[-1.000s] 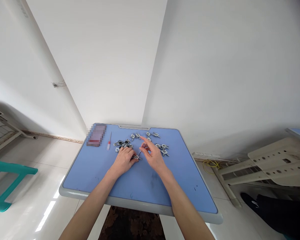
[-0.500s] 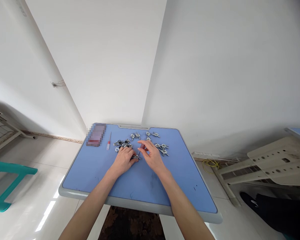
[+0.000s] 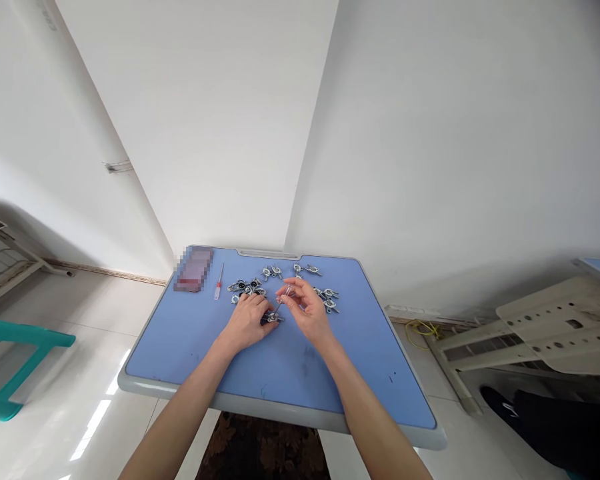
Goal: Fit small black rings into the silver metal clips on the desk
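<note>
My left hand (image 3: 251, 321) rests on the blue tabletop, its thumb and fingers closed on a small metal clamp-like part (image 3: 273, 318). In my right hand (image 3: 305, 308) is a screwdriver (image 3: 281, 298) with a clear handle, its thin shaft slanting down to the part under the left fingers. Whether the tip sits in a screw is too small to tell. Just beyond the left hand lies a pile of similar metal parts (image 3: 249, 287), some with black round pieces. More of these parts (image 3: 330, 298) lie to the right of the right hand, partly hidden by it.
A second screwdriver (image 3: 218, 283) lies left of the pile, beside a blurred flat dark object (image 3: 194, 269). Further metal parts (image 3: 271, 272) are at the table's far side. The table (image 3: 190, 353) stands against a white wall. A green stool (image 3: 20, 367) is at the left.
The right-hand fingers have shifted around the screwdriver handle, which shows more clearly now. The left hand keeps its hold on the metal part.
</note>
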Action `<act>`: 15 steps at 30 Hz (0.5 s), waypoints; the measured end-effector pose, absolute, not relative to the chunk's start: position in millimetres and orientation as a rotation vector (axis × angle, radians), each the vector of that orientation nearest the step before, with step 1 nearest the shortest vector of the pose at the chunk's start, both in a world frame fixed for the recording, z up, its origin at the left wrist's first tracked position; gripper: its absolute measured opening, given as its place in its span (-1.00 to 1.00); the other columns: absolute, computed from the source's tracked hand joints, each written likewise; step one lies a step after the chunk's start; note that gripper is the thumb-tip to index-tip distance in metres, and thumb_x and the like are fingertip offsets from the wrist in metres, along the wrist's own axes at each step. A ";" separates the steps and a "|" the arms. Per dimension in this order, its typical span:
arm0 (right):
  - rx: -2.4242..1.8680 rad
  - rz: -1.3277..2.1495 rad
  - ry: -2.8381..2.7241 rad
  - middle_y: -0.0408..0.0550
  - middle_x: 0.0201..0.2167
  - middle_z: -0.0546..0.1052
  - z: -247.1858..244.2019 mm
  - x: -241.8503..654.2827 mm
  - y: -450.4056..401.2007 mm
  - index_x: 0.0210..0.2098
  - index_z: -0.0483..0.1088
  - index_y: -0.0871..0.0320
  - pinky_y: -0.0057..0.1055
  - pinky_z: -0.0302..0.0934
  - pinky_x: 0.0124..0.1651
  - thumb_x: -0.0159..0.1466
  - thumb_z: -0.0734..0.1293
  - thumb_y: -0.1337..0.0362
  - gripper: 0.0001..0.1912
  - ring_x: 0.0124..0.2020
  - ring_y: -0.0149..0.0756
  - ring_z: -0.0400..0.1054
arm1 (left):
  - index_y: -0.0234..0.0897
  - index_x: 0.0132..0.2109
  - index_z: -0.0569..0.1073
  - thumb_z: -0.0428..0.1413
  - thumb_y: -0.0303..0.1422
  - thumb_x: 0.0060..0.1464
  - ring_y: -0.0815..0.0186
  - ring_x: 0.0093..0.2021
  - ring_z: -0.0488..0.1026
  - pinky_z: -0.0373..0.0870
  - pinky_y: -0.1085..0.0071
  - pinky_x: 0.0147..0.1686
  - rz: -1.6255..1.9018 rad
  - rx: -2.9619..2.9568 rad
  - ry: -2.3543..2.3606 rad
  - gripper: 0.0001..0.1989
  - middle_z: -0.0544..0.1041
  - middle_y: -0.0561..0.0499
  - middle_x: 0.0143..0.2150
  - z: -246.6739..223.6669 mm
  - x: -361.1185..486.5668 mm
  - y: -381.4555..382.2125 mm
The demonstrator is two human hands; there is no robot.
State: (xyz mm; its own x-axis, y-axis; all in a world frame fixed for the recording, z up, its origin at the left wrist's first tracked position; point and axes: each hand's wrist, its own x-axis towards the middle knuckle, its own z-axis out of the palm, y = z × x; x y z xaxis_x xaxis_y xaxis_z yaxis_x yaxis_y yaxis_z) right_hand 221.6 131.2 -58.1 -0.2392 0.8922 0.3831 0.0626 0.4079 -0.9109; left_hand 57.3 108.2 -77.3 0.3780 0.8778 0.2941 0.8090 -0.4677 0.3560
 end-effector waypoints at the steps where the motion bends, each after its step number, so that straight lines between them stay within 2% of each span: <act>1: -0.866 0.994 -1.631 -0.07 -0.29 0.50 -58.2 220.5 130.2 -0.06 0.26 0.08 -0.24 0.36 -0.13 0.24 0.27 0.24 -0.73 -0.30 -0.31 0.41 | -0.25 -0.25 0.39 0.17 -0.27 0.05 0.21 -0.20 0.38 0.19 0.25 -0.19 0.676 2.477 1.530 -0.83 0.46 0.02 -0.30 -76.2 57.0 107.7; 7: -0.858 1.009 -1.730 -0.11 -0.31 0.50 -61.4 216.1 126.6 -0.09 0.29 0.07 -0.29 0.37 -0.13 0.23 0.28 0.28 -0.76 -0.27 -0.32 0.43 | -0.26 -0.25 0.37 0.21 -0.22 0.00 0.19 -0.20 0.37 0.19 0.26 -0.21 0.668 2.502 1.505 -0.74 0.47 0.01 -0.27 -75.5 53.7 107.2; 15: -0.873 0.915 -1.842 -0.08 -0.27 0.50 -62.9 217.1 127.1 -0.12 0.29 0.07 -0.28 0.35 -0.13 0.25 0.25 0.32 -0.80 -0.24 -0.30 0.43 | -0.27 -0.25 0.36 0.18 -0.26 0.06 0.21 -0.20 0.36 0.18 0.28 -0.23 0.646 2.532 1.478 -0.80 0.48 0.01 -0.25 -81.2 52.0 109.4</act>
State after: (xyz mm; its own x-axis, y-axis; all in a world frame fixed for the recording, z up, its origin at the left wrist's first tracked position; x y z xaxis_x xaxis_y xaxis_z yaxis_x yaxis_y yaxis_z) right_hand 217.1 127.1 -62.9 -0.3691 0.8432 0.3908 0.1979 0.4821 -0.8535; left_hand 52.0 109.4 -81.2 0.4257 0.8562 0.2926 0.7964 -0.5081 0.3280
